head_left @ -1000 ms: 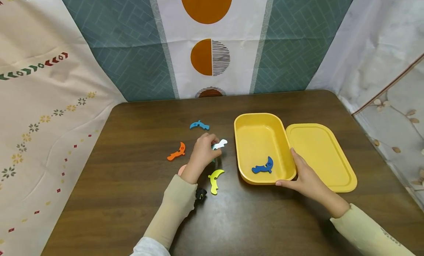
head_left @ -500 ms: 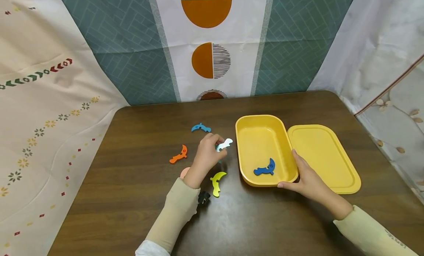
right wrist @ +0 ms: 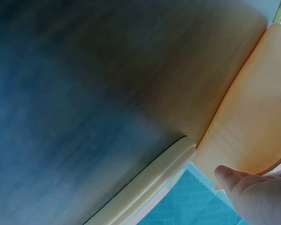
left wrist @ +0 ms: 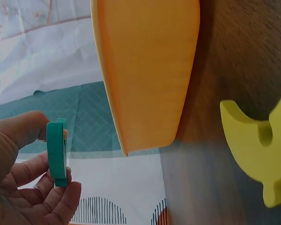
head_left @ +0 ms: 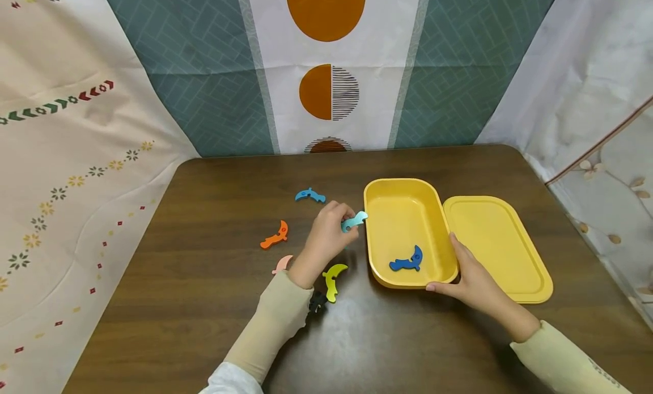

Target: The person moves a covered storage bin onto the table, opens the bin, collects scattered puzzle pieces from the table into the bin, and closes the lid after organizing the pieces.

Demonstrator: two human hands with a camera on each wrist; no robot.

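Observation:
My left hand pinches a teal bird-shaped toy piece between thumb and fingers, just left of the yellow box. In the left wrist view that teal piece shows edge-on, with the fingertips behind it. My right hand grips the box at its near right corner, thumb on the near wall and fingers along the right side. Inside the box lies one dark blue piece of similar shape. A yellow-green piece lies beside my left wrist.
Light blue, orange and pink pieces lie on the brown table around the left arm. The yellow lid lies flat right of the box. Patterned cloths hang at the back and sides.
My left hand has moved right with the teal piece, from over the loose pieces to close by the box's left rim. The right hand keeps its place on the box.

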